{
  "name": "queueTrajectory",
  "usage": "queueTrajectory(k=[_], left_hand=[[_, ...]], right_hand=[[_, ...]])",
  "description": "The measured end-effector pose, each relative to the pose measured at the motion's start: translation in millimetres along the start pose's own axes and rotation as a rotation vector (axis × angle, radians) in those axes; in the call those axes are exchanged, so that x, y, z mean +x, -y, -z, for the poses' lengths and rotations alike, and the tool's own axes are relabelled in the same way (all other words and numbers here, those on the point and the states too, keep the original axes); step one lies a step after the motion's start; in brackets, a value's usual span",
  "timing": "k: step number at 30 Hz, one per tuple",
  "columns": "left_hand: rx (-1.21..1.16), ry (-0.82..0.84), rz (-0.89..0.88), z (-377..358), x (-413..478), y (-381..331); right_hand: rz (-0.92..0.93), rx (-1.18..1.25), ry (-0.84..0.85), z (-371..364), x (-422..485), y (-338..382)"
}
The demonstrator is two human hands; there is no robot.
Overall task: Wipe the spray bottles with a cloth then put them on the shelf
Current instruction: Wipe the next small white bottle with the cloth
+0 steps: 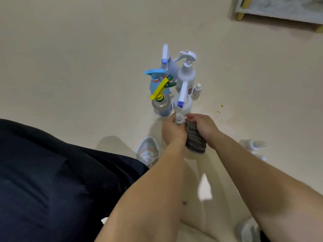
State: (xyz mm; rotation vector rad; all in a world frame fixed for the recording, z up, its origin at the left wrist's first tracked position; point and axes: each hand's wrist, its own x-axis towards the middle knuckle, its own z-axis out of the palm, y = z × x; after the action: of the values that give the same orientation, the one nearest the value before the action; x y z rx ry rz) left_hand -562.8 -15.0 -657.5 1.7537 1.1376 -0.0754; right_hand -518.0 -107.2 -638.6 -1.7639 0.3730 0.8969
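A: Item one, the thing in hand?
B: Small spray bottle (179,118), white pump head up, held above the floor (87,67) between both hands, just this side of the standing group. Body hidden under the cloth (194,138), grey, striped, wrapped round it

A: Hands?
B: Left hand (172,131): fingers curled round the bottle just under the head. Right hand (203,127): closed over the cloth, holding it against the body

A: Items round it?
B: On the floor, close-packed: white bottle with blue nozzle (182,100), nearest; clear bottle with yellow trigger (161,105) beside it; blue bottle (155,82) behind; large white trigger bottle (186,72); tall lilac bottle (172,67) at the back; one small vial (197,91) on the right edge. Further right, blurred small bottles (253,144), number uncertain. A shoe (148,151) below the left wrist. The shelf (279,9), yellow feet, far corner, well apart

A: Risks, by judgement?
B: One: the hands work just beside the nearest nozzle; a stray twist could knock it, and the packed group may topple together. Two: small smooth bottle, gripped high only; a hard wipe could pull it loose. Three: pressure on the pump head may discharge spray into the cloth
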Motion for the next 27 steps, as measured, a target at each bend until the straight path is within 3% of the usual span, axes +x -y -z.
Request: queueTrajectory(k=[6, 12, 20, 24, 27], left_hand=[[0.046, 0.016, -0.027, -8, 24, 5], [0.099, 0.143, 0.004, -6, 29, 7], [0.470, 0.282, 0.039, 6, -4, 8], [0.360, 0.447, -0.089, -9, -38, -19], [0.242, 0.525, -0.280, -33, -60, -40]], right_hand=[[0.000, 0.029, 0.022, -4, 17, -8], [-0.021, -0.034, -0.006, -3, 15, -16], [-0.036, -0.026, -0.068, 29, -27, 6], [0.077, 0.073, -0.133, 76, -59, 34], [0.182, 0.232, -0.258, 124, -83, 50]])
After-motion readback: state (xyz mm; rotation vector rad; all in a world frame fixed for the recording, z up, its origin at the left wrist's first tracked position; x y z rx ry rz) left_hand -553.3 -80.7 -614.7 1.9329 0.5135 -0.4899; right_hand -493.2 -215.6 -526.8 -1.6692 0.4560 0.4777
